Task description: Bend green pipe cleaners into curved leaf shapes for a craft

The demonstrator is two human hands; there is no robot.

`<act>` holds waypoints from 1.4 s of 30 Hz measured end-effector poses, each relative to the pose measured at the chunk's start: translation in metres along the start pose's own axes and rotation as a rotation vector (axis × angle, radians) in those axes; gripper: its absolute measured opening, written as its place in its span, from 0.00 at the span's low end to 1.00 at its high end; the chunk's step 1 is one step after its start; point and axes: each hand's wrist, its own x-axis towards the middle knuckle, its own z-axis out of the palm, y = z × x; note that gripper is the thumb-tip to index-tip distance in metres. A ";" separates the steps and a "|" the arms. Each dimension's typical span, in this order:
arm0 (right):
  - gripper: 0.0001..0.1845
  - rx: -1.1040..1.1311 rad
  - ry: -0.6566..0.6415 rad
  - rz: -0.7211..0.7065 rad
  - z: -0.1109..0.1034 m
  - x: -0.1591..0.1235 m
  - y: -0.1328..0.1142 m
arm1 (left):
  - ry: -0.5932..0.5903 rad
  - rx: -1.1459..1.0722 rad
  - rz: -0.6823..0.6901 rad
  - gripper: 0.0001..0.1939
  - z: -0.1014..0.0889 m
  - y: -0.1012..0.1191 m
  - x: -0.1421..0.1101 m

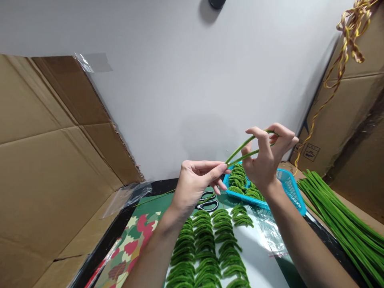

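Note:
A green fuzzy pipe cleaner (240, 149) is bent into a long narrow loop between my hands, in front of the wall. The thumb and fingertips of my left hand (196, 182) pinch its two strands together at the near end. My right hand (265, 154) is raised, its curled fingers hooked in the bent far end. Beneath my hands lie rows of short curved green pipe cleaner pieces (205, 244) on a white sheet (265, 260). Scissors with black-and-grey handles (208, 205) rest just below my left hand, blades mostly hidden.
Behind my right forearm sits a blue plastic basket (295, 196) with more curved green pieces. A bundle of long green pipe cleaners (339, 218) lies at the right. Cardboard panels (57, 168) flank both sides. A twisted yellow-brown cord (342, 76) hangs at upper right.

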 end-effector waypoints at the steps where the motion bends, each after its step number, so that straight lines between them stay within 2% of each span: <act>1: 0.16 -0.008 0.004 -0.001 0.000 0.000 0.000 | -0.002 -0.019 -0.012 0.07 0.001 -0.001 0.000; 11: 0.16 0.003 0.019 -0.007 0.000 0.001 0.000 | 0.016 -0.116 -0.040 0.09 0.001 -0.006 0.004; 18: 0.19 0.078 -0.178 0.029 0.000 -0.002 -0.005 | 0.163 0.019 0.062 0.13 -0.005 -0.008 0.009; 23: 0.15 0.021 -0.131 0.030 0.000 -0.002 -0.003 | 0.094 0.045 -0.008 0.13 -0.006 -0.006 0.005; 26: 0.09 -0.009 -0.093 0.023 0.001 -0.002 0.003 | 0.047 0.105 -0.024 0.14 0.000 -0.006 0.003; 29: 0.07 -0.049 -0.070 -0.010 0.002 -0.003 0.010 | 0.031 0.106 -0.025 0.15 0.008 -0.007 0.001; 35: 0.09 -0.112 -0.045 -0.013 0.002 -0.003 0.011 | 0.066 0.063 0.008 0.15 0.014 -0.014 0.001; 42: 0.12 -0.114 -0.014 0.013 0.003 -0.002 0.009 | 0.194 0.034 0.033 0.13 0.023 -0.020 0.000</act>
